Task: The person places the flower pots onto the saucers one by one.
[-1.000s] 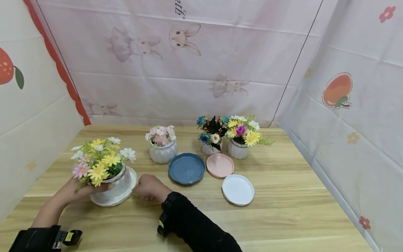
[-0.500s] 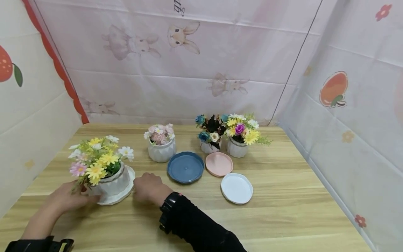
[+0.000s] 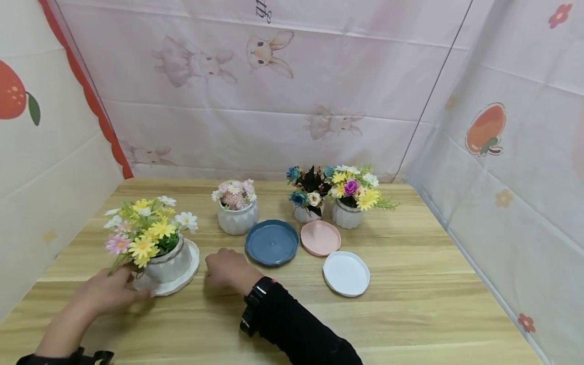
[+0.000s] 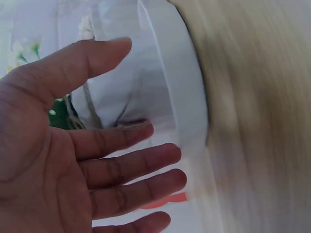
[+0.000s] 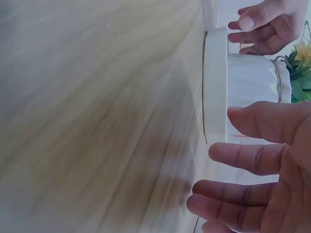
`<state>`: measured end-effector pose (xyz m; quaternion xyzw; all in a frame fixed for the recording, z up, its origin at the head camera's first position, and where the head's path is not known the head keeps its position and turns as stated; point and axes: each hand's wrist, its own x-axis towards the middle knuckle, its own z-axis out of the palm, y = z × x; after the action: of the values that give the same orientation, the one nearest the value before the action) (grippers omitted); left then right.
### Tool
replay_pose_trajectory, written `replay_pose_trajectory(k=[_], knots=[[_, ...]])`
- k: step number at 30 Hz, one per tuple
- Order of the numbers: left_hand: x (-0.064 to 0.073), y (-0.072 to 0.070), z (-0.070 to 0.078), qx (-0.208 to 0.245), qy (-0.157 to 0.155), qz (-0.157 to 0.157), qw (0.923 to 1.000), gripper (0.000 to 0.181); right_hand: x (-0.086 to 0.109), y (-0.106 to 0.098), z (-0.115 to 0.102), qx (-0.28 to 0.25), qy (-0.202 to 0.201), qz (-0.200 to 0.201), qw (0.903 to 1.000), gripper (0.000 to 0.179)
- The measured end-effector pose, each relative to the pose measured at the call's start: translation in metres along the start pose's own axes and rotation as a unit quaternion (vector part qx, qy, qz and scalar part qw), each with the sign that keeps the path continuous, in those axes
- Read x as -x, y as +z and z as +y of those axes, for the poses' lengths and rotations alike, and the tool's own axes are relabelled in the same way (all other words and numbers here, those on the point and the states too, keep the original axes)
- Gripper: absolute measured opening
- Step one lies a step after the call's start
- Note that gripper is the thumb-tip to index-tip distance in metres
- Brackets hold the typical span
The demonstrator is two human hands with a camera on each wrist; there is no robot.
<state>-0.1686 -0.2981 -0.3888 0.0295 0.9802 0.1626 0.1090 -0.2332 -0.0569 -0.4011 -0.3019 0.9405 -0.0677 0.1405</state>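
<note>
A white flowerpot [image 3: 171, 263] with yellow, white and pink daisies [image 3: 146, 233] stands upright on a white scalloped saucer [image 3: 193, 263] at the left of the table. Beside its left side is my left hand [image 3: 107, 290], fingers spread and nearly straight; the left wrist view shows the palm [image 4: 43, 160] bare, with the thumb and fingers near the pot. Whether a fingertip touches it I cannot tell. My right hand [image 3: 231, 268] is just right of the saucer, a gap between them in the head view. Its fingers [image 5: 238, 191] are loosely extended and hold nothing.
A blue plate [image 3: 272, 243], a pink plate [image 3: 320, 238] and a white plate [image 3: 347, 274] lie in the middle. Behind them stand a pot of pink flowers [image 3: 237, 218], a pot of blue roses [image 3: 307, 213] and a pot of mixed flowers [image 3: 348, 215]. Printed cloth walls surround the table.
The flowerpot, tilted in my left hand a second ago, has come down onto the saucer. My left hand has loosened from it, and my right hand has drawn slightly right from the saucer's edge.
</note>
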Motion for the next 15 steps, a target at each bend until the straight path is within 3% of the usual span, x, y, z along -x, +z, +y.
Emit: replay_pose_trajectory(k=[10,15], knots=[[0.000,0.008,0.025,0.004,0.036,0.001,0.9993,0.059,0.015,-0.001,0.019,0.003,0.003,0.009,0.9999,0.010],[0.002,0.013,0.035,-0.021,0.041,0.024,0.9986,0.052,0.022,-0.005,0.023,0.010,0.000,0.018,0.9998,0.011]])
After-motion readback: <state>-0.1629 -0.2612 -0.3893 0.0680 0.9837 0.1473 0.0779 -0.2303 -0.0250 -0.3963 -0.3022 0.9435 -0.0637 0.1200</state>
